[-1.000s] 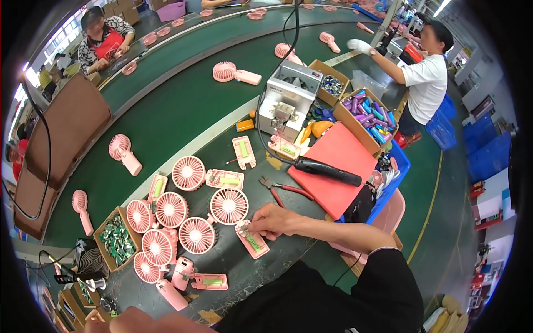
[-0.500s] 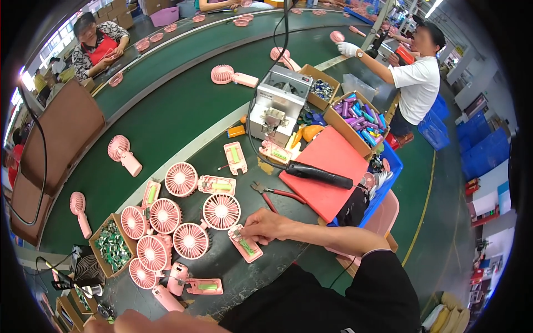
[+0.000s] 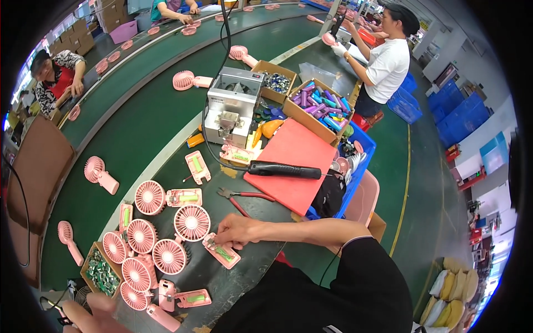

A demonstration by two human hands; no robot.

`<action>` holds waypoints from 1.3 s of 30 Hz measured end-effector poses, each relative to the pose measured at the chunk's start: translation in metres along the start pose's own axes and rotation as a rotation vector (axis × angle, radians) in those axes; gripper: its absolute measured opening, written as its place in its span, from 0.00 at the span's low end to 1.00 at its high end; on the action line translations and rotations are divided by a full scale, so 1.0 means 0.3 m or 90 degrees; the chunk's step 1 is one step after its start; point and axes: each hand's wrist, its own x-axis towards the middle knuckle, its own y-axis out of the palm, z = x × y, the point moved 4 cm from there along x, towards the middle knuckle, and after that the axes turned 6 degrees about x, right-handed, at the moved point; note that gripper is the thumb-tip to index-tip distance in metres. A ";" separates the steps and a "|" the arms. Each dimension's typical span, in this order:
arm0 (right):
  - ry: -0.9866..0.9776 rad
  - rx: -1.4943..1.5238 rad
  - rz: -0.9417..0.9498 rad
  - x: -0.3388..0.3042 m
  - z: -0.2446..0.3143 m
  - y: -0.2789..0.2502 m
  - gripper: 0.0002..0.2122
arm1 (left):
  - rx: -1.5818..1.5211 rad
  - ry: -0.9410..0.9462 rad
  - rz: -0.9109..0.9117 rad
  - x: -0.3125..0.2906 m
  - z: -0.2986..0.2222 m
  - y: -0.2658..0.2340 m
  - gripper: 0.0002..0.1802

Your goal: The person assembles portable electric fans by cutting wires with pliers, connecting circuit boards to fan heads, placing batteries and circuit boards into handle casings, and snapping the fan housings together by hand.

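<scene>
My right hand (image 3: 236, 230) is closed at the upper end of a pink fan handle shell (image 3: 225, 256), fingertips pinched at its wiring. A green cell and thin wires lie in this shell, which is joined to a round pink fan head (image 3: 192, 222). At the lower left edge, my left hand (image 3: 91, 315) is close to a dark cable and a metal coil; its fingers are blurred and partly cut off. Several more pink fan heads (image 3: 169, 256) and opened handles (image 3: 194, 298) with green cells crowd the bench between my hands.
Red-handled cutters (image 3: 244, 195) and a black-handled tool (image 3: 286, 170) on a red board (image 3: 294, 191) lie beyond my right hand. A metal machine (image 3: 233, 105) stands behind, near a box of batteries (image 3: 322, 105). Circuit boards fill a carton (image 3: 102, 275) at left. Co-workers sit along the green conveyor (image 3: 144, 122).
My left hand has moved left, toward the coil and cable at the bench's edge. My right hand stays at the same handle shell. The whole view has turned, shifting the bench leftward.
</scene>
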 end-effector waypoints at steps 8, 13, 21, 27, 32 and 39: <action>-0.020 0.008 -0.025 -0.002 0.013 0.011 0.15 | 0.175 0.067 -0.246 -0.092 0.135 0.094 0.21; 0.011 -0.020 -0.007 0.011 0.001 0.006 0.14 | 0.368 -0.248 -0.180 -0.369 0.256 0.251 0.08; -0.010 0.010 -0.011 0.001 0.020 0.006 0.13 | 0.314 -0.414 -0.031 -0.597 0.294 0.530 0.18; -0.016 -0.005 -0.006 0.002 0.016 0.011 0.13 | 0.342 -0.399 -0.029 -0.778 0.345 0.654 0.20; -0.011 -0.004 -0.001 0.006 0.015 0.018 0.13 | 0.349 -0.347 -0.043 -0.717 0.321 0.627 0.21; -0.036 0.005 -0.013 -0.001 0.005 0.015 0.13 | 0.374 -0.374 0.005 -0.709 0.315 0.630 0.19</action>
